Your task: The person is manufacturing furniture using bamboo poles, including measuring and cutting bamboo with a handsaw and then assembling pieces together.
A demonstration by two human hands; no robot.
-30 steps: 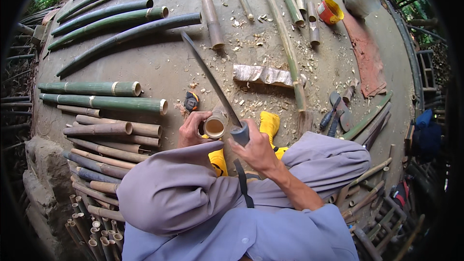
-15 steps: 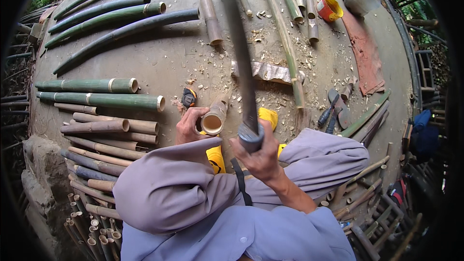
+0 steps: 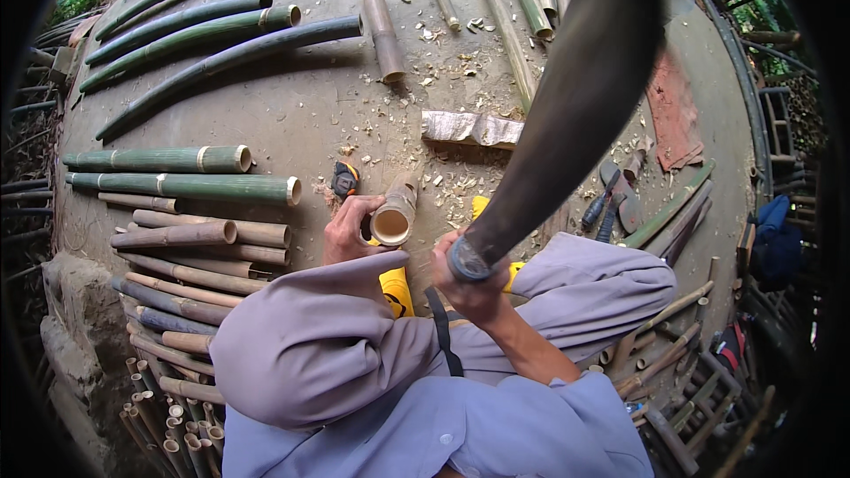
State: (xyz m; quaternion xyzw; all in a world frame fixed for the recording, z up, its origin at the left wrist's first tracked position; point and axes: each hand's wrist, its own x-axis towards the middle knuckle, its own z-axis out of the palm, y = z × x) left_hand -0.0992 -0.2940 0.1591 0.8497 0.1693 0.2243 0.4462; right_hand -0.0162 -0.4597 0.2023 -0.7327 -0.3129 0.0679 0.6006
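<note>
My left hand (image 3: 348, 228) grips a short tan bamboo section (image 3: 395, 211), held tilted with its hollow cut end toward me, just above the concrete floor (image 3: 310, 115). My right hand (image 3: 467, 283) is closed on the handle of a large dark machete (image 3: 575, 97). Its broad blade is raised high, sweeping up and to the right above the bamboo section. My knees in grey-lilac trousers (image 3: 336, 345) fill the lower middle. Yellow footwear (image 3: 397, 288) shows between them.
Long green bamboo poles (image 3: 204, 31) lie at the upper left, cut green and brown lengths (image 3: 177, 186) at the left. A tape measure (image 3: 344, 179) rests by my left hand. Wood chips, a pale slab (image 3: 469, 127), pliers (image 3: 602, 208) and a red cloth (image 3: 673, 111) lie right.
The machete has swung up from lying low over the floor to a high raised position. My left hand keeps hold of the bamboo section, now tilted more toward me.
</note>
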